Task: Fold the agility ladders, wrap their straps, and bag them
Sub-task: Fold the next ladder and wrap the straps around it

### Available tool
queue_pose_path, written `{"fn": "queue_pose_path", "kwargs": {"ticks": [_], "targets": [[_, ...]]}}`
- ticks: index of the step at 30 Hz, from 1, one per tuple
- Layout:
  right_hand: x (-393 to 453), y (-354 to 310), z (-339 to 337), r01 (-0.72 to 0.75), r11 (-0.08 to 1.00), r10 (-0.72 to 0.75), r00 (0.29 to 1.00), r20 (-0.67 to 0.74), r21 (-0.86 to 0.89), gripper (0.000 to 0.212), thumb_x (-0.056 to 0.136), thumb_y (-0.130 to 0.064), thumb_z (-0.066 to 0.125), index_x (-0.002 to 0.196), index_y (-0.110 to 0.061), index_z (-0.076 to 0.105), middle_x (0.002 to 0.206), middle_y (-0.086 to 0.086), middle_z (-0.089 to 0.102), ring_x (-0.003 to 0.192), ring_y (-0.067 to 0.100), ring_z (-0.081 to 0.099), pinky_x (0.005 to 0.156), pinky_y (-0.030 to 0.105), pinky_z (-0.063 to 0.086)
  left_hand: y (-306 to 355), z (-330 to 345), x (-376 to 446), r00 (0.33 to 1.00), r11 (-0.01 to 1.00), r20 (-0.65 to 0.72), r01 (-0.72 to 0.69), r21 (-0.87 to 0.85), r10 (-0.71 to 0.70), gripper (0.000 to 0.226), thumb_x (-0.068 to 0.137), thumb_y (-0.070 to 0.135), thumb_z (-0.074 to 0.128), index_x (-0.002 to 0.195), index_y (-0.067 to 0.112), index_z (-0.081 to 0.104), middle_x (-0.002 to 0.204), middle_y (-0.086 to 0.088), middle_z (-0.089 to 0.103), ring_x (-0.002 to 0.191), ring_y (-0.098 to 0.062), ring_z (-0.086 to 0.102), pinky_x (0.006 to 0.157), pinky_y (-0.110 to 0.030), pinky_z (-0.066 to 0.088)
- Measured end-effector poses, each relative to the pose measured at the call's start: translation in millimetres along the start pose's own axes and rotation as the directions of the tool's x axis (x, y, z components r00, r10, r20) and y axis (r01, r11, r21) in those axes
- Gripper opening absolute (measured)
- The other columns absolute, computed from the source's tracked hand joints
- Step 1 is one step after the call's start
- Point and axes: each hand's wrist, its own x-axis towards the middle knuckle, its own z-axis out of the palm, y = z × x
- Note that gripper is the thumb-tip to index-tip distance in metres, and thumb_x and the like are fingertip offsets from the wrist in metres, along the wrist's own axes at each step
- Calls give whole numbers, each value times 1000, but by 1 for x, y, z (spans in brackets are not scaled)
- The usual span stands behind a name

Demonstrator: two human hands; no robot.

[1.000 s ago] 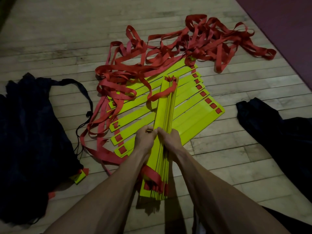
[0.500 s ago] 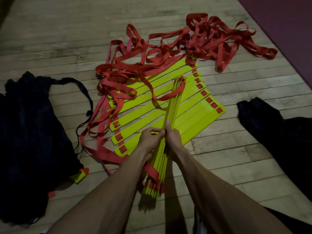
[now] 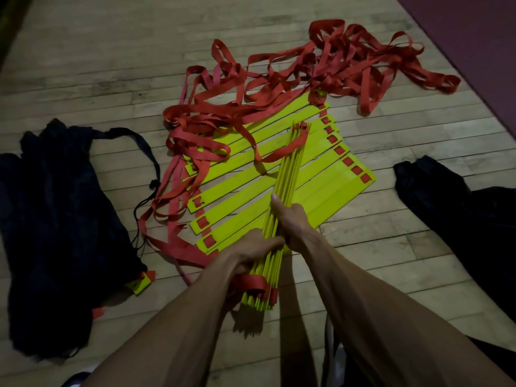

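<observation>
Bundle of yellow ladder rungs (image 3: 282,196), stacked on edge, gripped at mid-length by left hand (image 3: 248,247) and right hand (image 3: 291,219), fingers curled around. Beneath: loose rungs (image 3: 329,188) fanned on wooden floor (image 3: 111,51), tangled red straps (image 3: 279,88). Dark drawstring bag (image 3: 55,219) at left.

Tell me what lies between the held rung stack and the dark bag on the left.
The stack of yellow rungs, gripped by the left hand and right hand, has loose red straps trailing over the wooden floor toward the dark drawstring bag; nothing taller visibly intervenes.
</observation>
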Motion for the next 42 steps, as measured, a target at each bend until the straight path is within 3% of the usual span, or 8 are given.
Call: {"fn": "queue_pose_path", "kwargs": {"ticks": [5, 11, 17, 22, 28, 34, 39, 42], "targets": [[-17, 9, 3, -85, 983, 112, 980, 163, -165, 58, 80, -42, 81, 103, 10, 66, 95, 17, 73, 83, 27, 71, 62, 34, 52, -2, 10, 0, 966, 910, -223, -25, 415, 128, 32, 102, 26, 48, 122, 4, 60, 71, -3, 55, 52, -12, 42, 48, -28, 28], [-32, 16, -1, -94, 951, 151, 972, 179, -294, 36, 93, -24, 68, 102, 10, 61, 66, 9, 64, 56, 19, 63, 53, 29, 51, -8, 6, -35, 999, 952, 25, -46, 302, 40, 11, 96, 21, 61, 100, 11, 63, 81, -8, 58, 64, -14, 52, 56, -24, 40], [-41, 16, -2, -102, 988, 123, 974, 188, -117, 44, 88, -24, 75, 108, 13, 64, 86, 15, 70, 84, 28, 68, 91, 52, 55, -17, 16, -44, 996, 878, 64, -80, 472, 57, 19, 100, 36, 57, 105, 17, 56, 88, -1, 61, 74, -14, 59, 58, -25, 46], [-48, 20, -6, -162, 940, 230, 951, 208, -299, 49, 81, -39, 80, 101, 3, 63, 83, 10, 64, 73, 23, 61, 65, 35, 51, -28, 9, -29, 992, 916, -90, -43, 398, 85, 41, 101, 47, 51, 113, 10, 63, 87, -8, 65, 70, -20, 59, 61, -30, 44], [-42, 17, -8, -129, 972, 168, 965, 203, -195, 29, 97, -11, 60, 111, 14, 59, 64, 9, 68, 53, 16, 66, 51, 26, 55, -33, -20, -47, 939, 907, 298, 32, 420, -171, 53, 91, 62, 52, 91, 11, 67, 79, -3, 73, 62, -9, 68, 65, -22, 53], [-50, 19, -10, -31, 957, 104, 964, 243, -289, 30, 98, -28, 61, 96, 1, 53, 67, 5, 52, 47, 9, 53, 37, 13, 37, -32, -49, -31, 984, 1000, -176, 11, 14, -9, 18, 83, 21, 82, 88, 10, 68, 62, -6, 57, 51, -18, 52, 51, -26, 42], [-63, 47, 12, -57, 998, 66, 907, 417, -32, 43, 95, -34, 65, 119, 1, 61, 96, 13, 74, 84, 24, 74, 72, 38, 61, 0, -40, -16, 930, 947, -355, -197, -254, 98, 31, 89, 20, 76, 113, 7, 63, 100, -13, 61, 59, -13, 55, 54, -26, 44], [-61, 58, 15, -70, 995, 93, 883, 459, -65, 55, 82, -23, 81, 126, 2, 58, 109, 23, 71, 99, 40, 71, 88, 56, 57, 7, -36, -8, 915, 984, -382, -168, -62, 132, 63, 88, 41, 74, 134, 7, 49, 115, -9, 62, 83, -16, 64, 74, -35, 56]]}}
